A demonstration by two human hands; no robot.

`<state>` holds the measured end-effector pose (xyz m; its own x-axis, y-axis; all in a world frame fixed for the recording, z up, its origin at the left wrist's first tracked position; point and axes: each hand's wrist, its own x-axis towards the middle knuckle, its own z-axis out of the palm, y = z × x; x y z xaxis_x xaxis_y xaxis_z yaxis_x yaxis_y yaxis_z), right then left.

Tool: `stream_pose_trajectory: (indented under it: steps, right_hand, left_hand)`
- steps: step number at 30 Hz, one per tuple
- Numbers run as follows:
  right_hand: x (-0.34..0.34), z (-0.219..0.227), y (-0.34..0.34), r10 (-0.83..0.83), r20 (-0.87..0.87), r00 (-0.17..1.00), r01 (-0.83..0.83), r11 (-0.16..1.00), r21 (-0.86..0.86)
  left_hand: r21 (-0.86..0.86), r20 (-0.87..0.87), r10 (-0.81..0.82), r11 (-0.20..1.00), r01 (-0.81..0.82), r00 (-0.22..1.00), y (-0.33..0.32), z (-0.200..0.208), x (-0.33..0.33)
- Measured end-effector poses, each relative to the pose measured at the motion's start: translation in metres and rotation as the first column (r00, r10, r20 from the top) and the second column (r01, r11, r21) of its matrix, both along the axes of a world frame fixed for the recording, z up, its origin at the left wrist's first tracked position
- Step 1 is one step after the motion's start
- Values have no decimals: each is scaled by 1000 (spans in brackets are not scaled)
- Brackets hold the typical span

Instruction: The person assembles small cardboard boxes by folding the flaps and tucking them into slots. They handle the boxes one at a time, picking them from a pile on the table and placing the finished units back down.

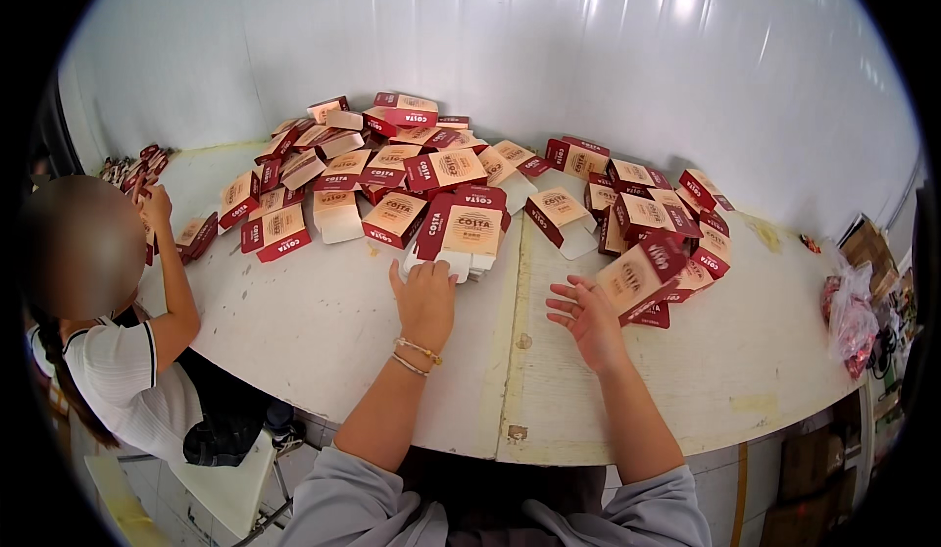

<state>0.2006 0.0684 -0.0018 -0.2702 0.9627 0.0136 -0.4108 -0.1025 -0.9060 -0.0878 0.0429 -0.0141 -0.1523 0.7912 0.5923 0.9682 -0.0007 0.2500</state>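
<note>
A stack of flat maroon-and-cream cartons (470,228) lies in the middle of the table, with white flaps towards me. My left hand (426,302), a bracelet on its wrist, has its fingers bent onto the near flap of this stack, gripping the top flat carton. To the right, my right hand (588,323) is palm up with fingers apart and nothing in it. Just beyond its fingertips a folded-up carton (639,277) is tilted and blurred by motion, in front of a pile of made-up cartons (652,216).
A larger heap of made-up cartons (348,170) spreads along the back left against the white wall (490,47). At the left, another person (127,351) sits handling cartons. A clear plastic bag (851,317) with red contents is at the table's right edge. Tape marks the table seam (512,371).
</note>
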Motion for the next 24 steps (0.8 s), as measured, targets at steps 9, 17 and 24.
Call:
stream_pose_trajectory:
  steps: [9,17,24]
  right_hand:
    - [3,-23,10,-197,200,960,179,979,102]
    - [40,-33,37,-634,464,618,486,773,408]
    - [6,20,-10,-735,488,471,-156,475,866]
  left_hand:
    - [78,-79,-42,996,48,996,-1,6,1]
    - [514,115,-114,857,39,987,2,19,3]
    - [400,590,-458,881,253,665,-15,30,13]
